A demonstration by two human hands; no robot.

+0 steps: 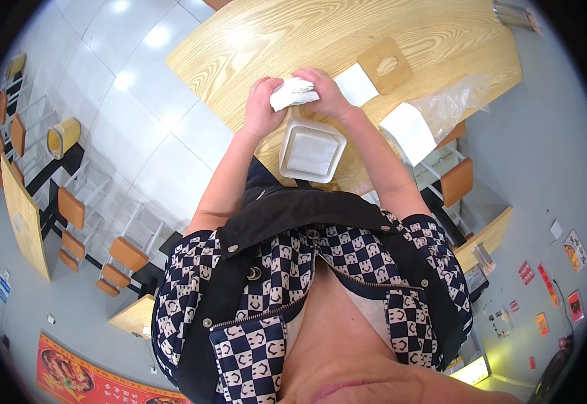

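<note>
A folded bundle of white paper napkins [295, 94] is held up over the table between my two hands. My left hand [262, 111] grips its left side, and the fingers of my right hand [325, 96] are closed around its right side. Just below, near the table edge, stands an open white square box [339, 153] with something white and flat inside. Past my right hand lie a flat white napkin stack [356, 85] and a wooden lid [398, 67] with an oval hole. Right of my right forearm, more white napkins [409, 133] stick out of a clear plastic bag [460, 101].
The light wood-grain table [239, 50] reaches away in front of me. A metal holder [515, 16] stands at its far right corner. A chair with a brown seat [456, 182] is on the right. Chairs, tables and a yellow bin [63, 139] stand on the left.
</note>
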